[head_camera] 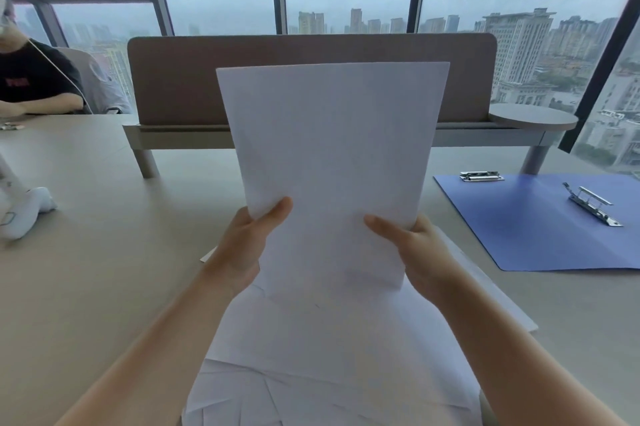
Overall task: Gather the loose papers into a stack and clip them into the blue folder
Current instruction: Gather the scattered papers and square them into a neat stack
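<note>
I hold a stack of white papers upright in front of me, its lower edge just above the table. My left hand grips its lower left side and my right hand grips its lower right side, thumbs on the front. More loose white sheets lie spread flat on the table under my arms. The blue folder lies open to the right, with one metal clip near its fold and another metal clip at its far left corner.
A brown desk divider stands across the table behind the papers, with a round shelf at its right end. Another person in a black shirt sits at the far left. A white object lies at the left edge. Windows lie beyond.
</note>
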The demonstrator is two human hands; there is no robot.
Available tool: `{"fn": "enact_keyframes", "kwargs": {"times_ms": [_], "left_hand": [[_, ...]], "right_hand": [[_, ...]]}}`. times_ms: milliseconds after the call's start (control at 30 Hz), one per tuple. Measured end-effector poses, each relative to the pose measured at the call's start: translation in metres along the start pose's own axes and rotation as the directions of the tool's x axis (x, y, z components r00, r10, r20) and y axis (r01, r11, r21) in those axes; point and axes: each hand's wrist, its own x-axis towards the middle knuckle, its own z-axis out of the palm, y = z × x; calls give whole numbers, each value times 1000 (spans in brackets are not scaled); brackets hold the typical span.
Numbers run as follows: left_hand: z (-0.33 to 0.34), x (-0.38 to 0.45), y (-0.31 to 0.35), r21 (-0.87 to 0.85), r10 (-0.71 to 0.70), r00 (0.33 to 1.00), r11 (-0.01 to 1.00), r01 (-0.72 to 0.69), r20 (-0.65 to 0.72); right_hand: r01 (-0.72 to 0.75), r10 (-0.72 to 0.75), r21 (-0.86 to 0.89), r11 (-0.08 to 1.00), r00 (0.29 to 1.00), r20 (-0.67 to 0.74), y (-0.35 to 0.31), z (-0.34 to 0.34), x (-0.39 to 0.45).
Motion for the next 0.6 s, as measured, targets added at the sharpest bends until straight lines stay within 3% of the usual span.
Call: {"fn": "enact_keyframes", "kwargs": {"times_ms": [167,233,300,433,600], "left_hand": [[1,6,-1,54,63,988,997,-56,-143],[-8,16,1,-42,75,958,995,-90,-278],[-23,23,1,-193,-12,932,979,-63,-362],[-44,25,-15,-420,-223,948,901,112,-226],[-48,30,-25,-361,-243,923,924,127,-298]], "right_hand": [[-43,42,-30,999,998,-37,3,6,-1],[-61,60,-15,998,995,-75,1,4,3],[-104,111,54,993,983,-146,1,-2,9],[-286,383,334,898,883,-272,-1,-13,19],[-233,490,615,754,823,-289,-7,-14,17]]}}
